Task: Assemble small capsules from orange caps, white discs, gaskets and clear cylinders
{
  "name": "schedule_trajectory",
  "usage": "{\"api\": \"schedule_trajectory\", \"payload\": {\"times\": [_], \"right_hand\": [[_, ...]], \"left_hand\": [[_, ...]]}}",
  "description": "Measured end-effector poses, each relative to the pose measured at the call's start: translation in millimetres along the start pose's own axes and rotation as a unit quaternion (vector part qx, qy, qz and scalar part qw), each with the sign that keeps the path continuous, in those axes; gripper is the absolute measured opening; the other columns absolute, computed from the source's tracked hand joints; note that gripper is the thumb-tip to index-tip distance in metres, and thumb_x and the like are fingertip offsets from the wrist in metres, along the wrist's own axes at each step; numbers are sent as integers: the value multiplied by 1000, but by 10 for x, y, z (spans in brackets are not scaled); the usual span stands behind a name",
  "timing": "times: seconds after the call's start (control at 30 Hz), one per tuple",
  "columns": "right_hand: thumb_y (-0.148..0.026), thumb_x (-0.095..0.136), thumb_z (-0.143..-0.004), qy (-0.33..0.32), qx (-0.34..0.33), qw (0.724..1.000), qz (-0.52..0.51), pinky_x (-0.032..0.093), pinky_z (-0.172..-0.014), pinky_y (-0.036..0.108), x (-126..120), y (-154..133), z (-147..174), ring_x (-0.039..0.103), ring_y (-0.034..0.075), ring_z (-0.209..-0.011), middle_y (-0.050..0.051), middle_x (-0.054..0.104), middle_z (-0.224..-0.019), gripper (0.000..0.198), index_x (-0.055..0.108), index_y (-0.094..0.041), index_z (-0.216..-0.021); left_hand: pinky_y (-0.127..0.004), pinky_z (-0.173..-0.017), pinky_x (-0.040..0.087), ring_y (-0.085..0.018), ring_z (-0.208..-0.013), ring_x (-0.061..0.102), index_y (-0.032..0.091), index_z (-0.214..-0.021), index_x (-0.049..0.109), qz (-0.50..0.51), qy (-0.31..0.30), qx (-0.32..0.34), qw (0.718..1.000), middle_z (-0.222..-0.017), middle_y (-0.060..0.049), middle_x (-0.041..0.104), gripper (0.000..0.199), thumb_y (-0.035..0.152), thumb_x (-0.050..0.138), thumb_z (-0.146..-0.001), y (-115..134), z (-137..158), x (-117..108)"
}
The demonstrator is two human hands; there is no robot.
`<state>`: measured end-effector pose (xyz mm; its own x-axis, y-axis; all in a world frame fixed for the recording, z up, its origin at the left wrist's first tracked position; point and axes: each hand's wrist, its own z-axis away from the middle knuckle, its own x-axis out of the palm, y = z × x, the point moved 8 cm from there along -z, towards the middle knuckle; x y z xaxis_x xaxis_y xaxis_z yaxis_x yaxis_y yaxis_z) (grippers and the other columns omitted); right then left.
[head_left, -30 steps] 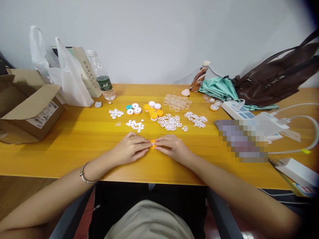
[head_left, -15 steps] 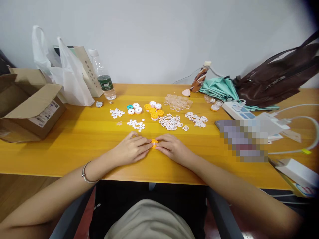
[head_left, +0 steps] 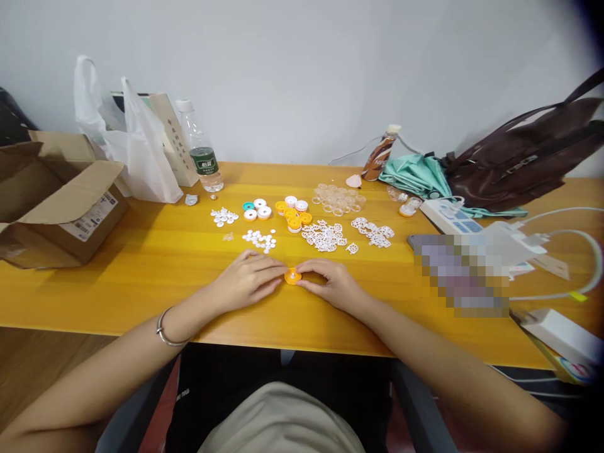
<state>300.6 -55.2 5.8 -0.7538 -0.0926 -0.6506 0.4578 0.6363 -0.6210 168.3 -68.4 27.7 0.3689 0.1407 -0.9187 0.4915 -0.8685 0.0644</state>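
Note:
My left hand (head_left: pixel 250 280) and my right hand (head_left: pixel 330 283) rest on the yellow wooden table (head_left: pixel 155 264), fingertips meeting around a small orange disc (head_left: pixel 292 276) with a white middle. Both hands pinch its edges, the left from the left side, the right from the right. A silver bracelet (head_left: pixel 165 330) circles my left wrist. Beyond the hands lie small white round pieces (head_left: pixel 258 238), orange and white discs (head_left: pixel 292 214), white lacy cut-outs (head_left: pixel 325 234) and clear rings (head_left: pixel 337 196).
An open cardboard box (head_left: pixel 61 201) sits far left, with white plastic bags (head_left: pixel 127 145) and a water bottle (head_left: pixel 201 154) behind. A brown bag (head_left: pixel 523 157), green cloth (head_left: pixel 415 176), power strip (head_left: pixel 448 217), cables and a white box (head_left: pixel 561 330) crowd the right.
The view has shifted slightly, so everything sits a little lower in the frame. My fingers have parted a bit, showing more of the orange disc.

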Motion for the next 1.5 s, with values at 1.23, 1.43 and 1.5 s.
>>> {"api": "schedule_trajectory", "payload": {"times": [1.23,1.43,1.5], "right_hand": [[-29,70,-71,-25,42,999,-14,48,-88,37,47,9,-68,61,20,-98,7,65,-105,43,55,-22,-110],[-27,70,-71,-28,43,999,-13,48,-88,36,56,18,-56,61,20,-98,7,65,-104,47,54,-22,-114],[-27,70,-71,-31,41,999,-13,47,-88,36,61,20,-54,61,20,-98,7,65,-104,47,53,-21,-114]], "left_hand": [[-29,-76,44,-18,-83,60,18,-89,66,68,-107,-143,982,-90,-6,67,23,31,47,-85,-1319,-14,-37],[-29,-76,44,-18,-80,60,18,-87,67,80,-108,-134,982,-88,-6,67,25,30,46,-86,-1316,-13,-60],[-29,-76,44,-17,-80,59,18,-87,66,92,-112,-137,980,-88,-6,67,24,31,47,-85,-1331,-16,-55]]}}
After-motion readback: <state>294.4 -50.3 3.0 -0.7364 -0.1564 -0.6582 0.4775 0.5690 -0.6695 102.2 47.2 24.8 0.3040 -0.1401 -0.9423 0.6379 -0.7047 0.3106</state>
